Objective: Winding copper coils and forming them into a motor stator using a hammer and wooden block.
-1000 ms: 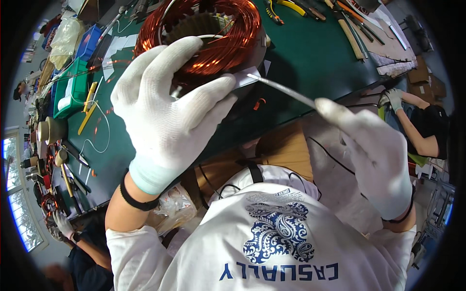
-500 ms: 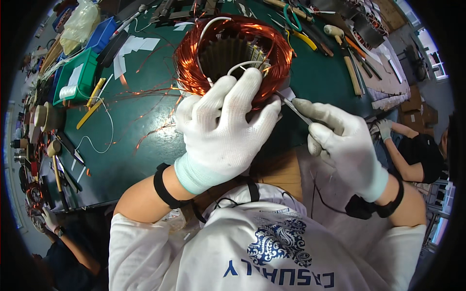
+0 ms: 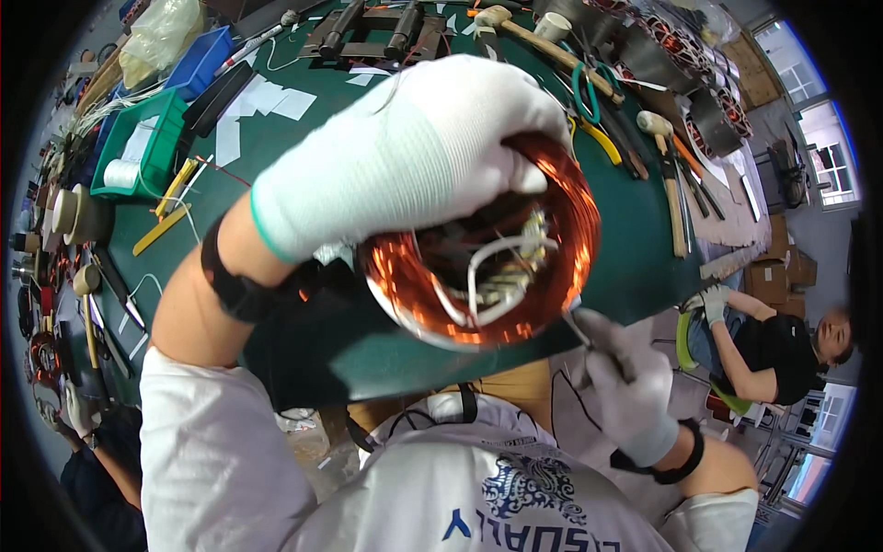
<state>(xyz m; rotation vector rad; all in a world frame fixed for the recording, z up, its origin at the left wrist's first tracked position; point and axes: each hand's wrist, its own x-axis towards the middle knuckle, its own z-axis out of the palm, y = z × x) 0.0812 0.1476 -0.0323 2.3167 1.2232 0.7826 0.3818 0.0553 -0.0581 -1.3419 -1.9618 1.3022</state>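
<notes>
A motor stator with thick rings of copper winding stands tilted near the front of the green bench. White sleeving loops out across its bore. My left hand, in a white knitted glove, reaches over the stator's far side, its fingers curled round the copper rim and into the opening. Close to the near right of the winding is my gloved right hand, its fingers closed on a thin metal tool. Blur and the fingers hide most of that tool, so its kind is unclear.
Mallets, pliers with yellow handles and teal-handled scissors lie at the far right. A green bin holds white thread at the left, near paper slips. Another person sits at the right.
My left hand has swung from the stator's near side over to its far side. The stator has come nearer and tilted, so its bore shows more. My right hand has moved slightly nearer me.
</notes>
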